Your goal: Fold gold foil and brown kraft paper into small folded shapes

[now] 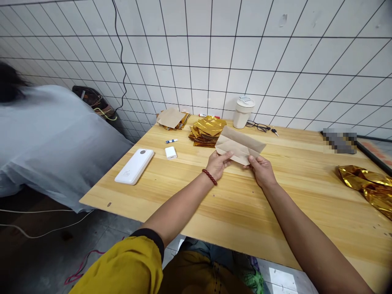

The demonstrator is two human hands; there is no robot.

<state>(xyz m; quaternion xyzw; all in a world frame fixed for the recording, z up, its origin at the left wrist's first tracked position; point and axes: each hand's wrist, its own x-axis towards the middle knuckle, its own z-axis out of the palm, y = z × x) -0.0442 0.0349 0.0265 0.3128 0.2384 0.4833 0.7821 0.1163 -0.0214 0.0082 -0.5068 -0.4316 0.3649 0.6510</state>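
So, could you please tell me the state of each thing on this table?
Brown kraft paper sheet: folded, held by both hands
Left hand: gripping the paper
Right hand: gripping the paper
Gold foil sheets: stacked in a pile
Loose gold foil: crumpled
White lidded cup: upright, lid on
Black-framed glasses: lying down
White power bank: lying flat

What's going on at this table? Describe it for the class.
A person holds folded kraft paper up off the table, pinching it between the fingers of the left hand and right hand. A gold foil stack lies beyond it on the wooden table. Another person bends beside the table.
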